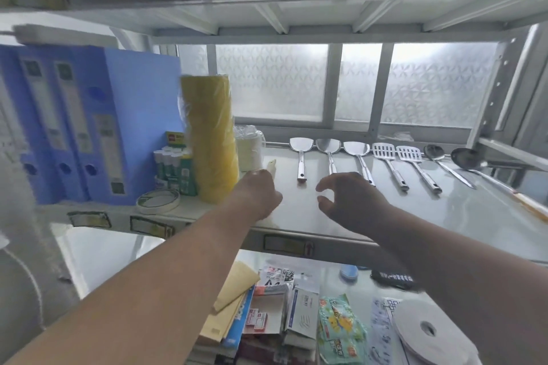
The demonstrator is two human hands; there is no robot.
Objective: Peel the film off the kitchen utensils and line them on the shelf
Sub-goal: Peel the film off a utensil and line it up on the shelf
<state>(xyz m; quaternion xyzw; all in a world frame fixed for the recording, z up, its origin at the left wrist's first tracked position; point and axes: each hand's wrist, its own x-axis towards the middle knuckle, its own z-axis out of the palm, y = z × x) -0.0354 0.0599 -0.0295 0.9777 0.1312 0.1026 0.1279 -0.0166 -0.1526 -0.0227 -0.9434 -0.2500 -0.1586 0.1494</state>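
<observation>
The left hand (261, 191) is covering most of a crumpled pale piece (272, 167), so whether it is film cannot be told, nor how the fingers are lying on it. The right hand (348, 201) is hiding the handle end of the second spatula (328, 147) and part of the third spatula (357, 149). The blue binders (74, 124) are blurring at the left, their labels unreadable. The ladle (465, 157) handle is fading into glare. The white tape roll (427, 332) is running off the bottom edge.
</observation>
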